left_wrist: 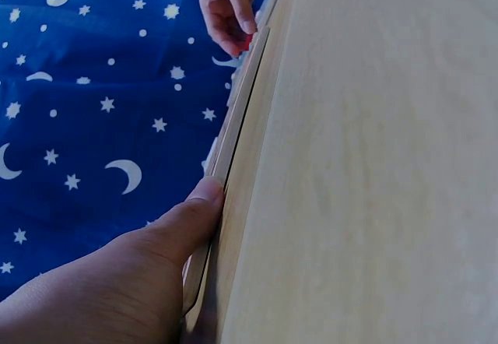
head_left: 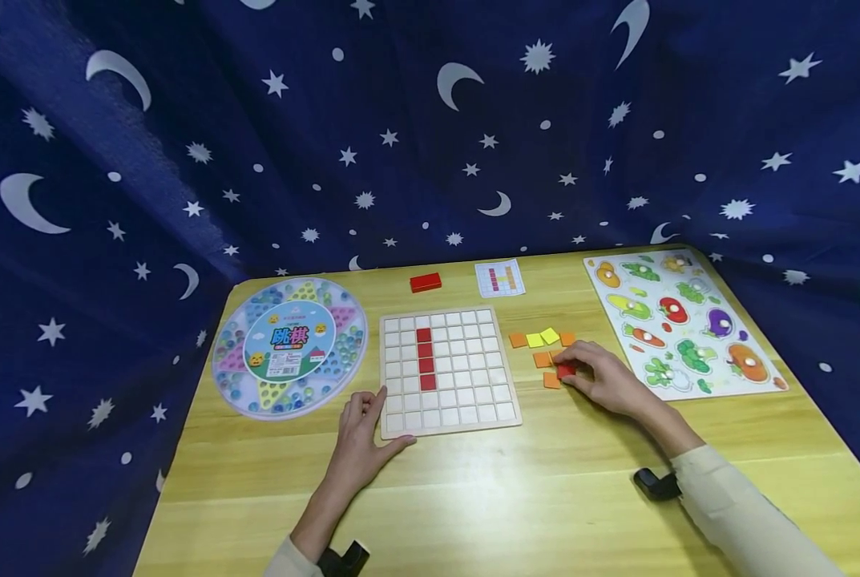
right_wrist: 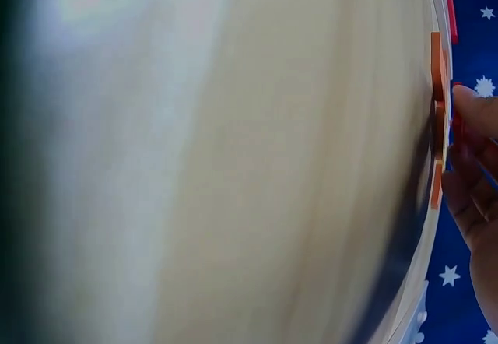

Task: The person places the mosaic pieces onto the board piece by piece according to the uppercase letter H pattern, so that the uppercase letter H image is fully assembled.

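A wooden grid board (head_left: 466,385) with white squares lies mid-table, a column of red tiles (head_left: 426,365) in it. My left hand (head_left: 360,437) spreads thumb and index finger around its near left corner, the thumb pressing the front edge in the left wrist view. To the board's right, my right hand (head_left: 603,377) pinches a red tile (head_left: 566,371) between thumb and fingers, low among loose orange tiles (head_left: 551,381) and yellow tiles (head_left: 549,336). The right wrist view catches that red tile (right_wrist: 457,126) at the fingertips, beside orange tiles (right_wrist: 436,68) seen edge-on.
Behind the board are a red block or stack (head_left: 425,282) and a small pattern card (head_left: 500,279). At left lies a round marble game board (head_left: 361,344); at right, a vegetable puzzle board (head_left: 617,300). A starry blue curtain (head_left: 401,192) hangs along the table's back edge.
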{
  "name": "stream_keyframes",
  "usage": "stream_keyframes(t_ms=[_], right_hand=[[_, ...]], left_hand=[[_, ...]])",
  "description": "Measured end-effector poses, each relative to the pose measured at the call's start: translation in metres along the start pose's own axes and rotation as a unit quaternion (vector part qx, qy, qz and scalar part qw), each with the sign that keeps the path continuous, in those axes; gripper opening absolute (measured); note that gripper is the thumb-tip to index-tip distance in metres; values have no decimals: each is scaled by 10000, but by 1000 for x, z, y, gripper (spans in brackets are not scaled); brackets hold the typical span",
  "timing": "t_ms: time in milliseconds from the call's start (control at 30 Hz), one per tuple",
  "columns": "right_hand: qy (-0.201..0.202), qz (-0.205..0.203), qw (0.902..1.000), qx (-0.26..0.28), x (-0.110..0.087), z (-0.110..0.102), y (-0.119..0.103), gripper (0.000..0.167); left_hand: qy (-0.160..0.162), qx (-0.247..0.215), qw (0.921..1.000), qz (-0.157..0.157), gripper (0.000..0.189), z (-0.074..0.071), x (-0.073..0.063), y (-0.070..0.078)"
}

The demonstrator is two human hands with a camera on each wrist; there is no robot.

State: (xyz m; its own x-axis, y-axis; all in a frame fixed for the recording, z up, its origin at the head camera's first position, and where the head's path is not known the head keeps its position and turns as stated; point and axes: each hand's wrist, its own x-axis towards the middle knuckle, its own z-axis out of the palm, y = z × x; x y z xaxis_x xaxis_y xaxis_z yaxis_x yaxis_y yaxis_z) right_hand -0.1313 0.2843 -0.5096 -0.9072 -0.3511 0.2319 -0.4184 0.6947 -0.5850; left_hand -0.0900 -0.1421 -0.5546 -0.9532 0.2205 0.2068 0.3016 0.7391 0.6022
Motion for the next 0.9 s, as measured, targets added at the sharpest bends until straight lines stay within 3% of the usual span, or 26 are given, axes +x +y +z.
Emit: stream_keyframes(t_ms=[333,533,900], right_hand=[[251,-8,9995,198,3,2,4,28],[179,155,9997,40,3,2,3,26],[174,54,9996,-200,7,1,1,25]], left_hand=[[-6,-30,10000,-3,93,-1,0,3],[-31,-18,10000,-23,93,-2,0,3],[-33,-41,10000,-4,94,-1,1,1]])
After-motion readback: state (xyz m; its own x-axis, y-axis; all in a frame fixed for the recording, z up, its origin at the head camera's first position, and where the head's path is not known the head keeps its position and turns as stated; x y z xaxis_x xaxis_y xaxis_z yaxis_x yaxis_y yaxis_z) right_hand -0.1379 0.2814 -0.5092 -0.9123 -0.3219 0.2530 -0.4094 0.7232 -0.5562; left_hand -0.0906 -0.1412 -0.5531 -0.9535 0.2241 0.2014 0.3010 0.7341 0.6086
